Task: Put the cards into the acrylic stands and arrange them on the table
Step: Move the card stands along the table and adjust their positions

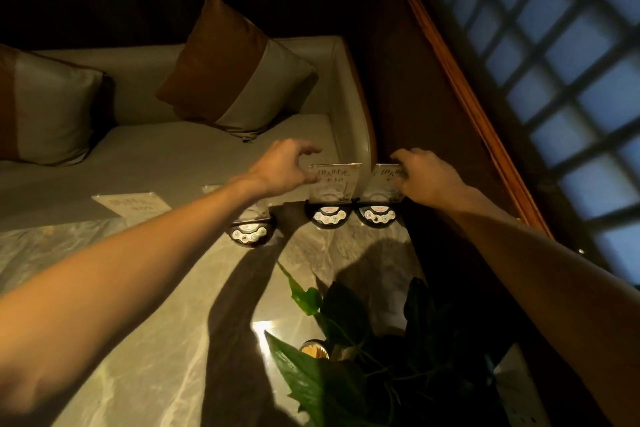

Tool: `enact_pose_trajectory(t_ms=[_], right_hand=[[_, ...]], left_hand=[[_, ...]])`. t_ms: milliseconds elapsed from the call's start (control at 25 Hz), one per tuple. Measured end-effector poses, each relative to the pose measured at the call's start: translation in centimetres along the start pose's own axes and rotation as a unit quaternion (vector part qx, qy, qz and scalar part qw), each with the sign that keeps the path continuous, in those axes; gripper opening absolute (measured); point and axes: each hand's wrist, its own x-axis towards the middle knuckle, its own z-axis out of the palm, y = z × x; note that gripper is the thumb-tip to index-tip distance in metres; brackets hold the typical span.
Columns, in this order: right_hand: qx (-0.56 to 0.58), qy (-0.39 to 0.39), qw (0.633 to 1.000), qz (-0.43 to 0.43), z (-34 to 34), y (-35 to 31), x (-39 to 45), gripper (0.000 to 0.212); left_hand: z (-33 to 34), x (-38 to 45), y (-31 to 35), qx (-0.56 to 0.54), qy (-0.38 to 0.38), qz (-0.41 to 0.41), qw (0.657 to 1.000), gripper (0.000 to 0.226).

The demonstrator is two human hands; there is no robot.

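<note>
Reaching across the marble table (145, 322), we see at centre left a card (131, 205) lying flat at the far table edge. Just right of it, our left forearm partly hides one acrylic stand (250, 229) on a dark round call-button base. Our left hand (282, 168) has its fingers loosely spread, thumb touching the left edge of the middle acrylic stand (333, 185), which holds a printed card upright. Right of centre, our right hand (424, 177) curls over the top of the right acrylic stand (382, 184), gripping it. Green plant leaves (332, 374) fill the lower centre; a lattice window (571, 80) occupies the right.
</note>
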Motion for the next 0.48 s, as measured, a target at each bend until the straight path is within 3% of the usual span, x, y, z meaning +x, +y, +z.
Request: enact_pose_trajectory(t_ms=[160,280,360,480], right_hand=[[-0.046,0.091,0.994,0.036,-1.9,-2.8,-0.3,0.053],[-0.019,0.16,0.987,0.011,-2.9,-6.8,0.0,0.047],[-0.033,0.126,0.99,-0.06,-2.5,-9.7,0.4,0.047],[-0.062,0.036,0.99,-0.125,-0.7,-12.2,1.2,0.043]], left_hand=[[-4.5,-3.1,-4.1,-0.012,-0.005,-0.058,0.998,0.063],[-5.4,-4.5,-6.1,0.055,-0.051,-0.075,0.994,0.063],[-5.1,-5.1,-7.2,0.089,-0.071,-0.071,0.991,0.052],[-4.4,-5.6,-8.5,0.104,-0.03,-0.061,0.992,0.027]])
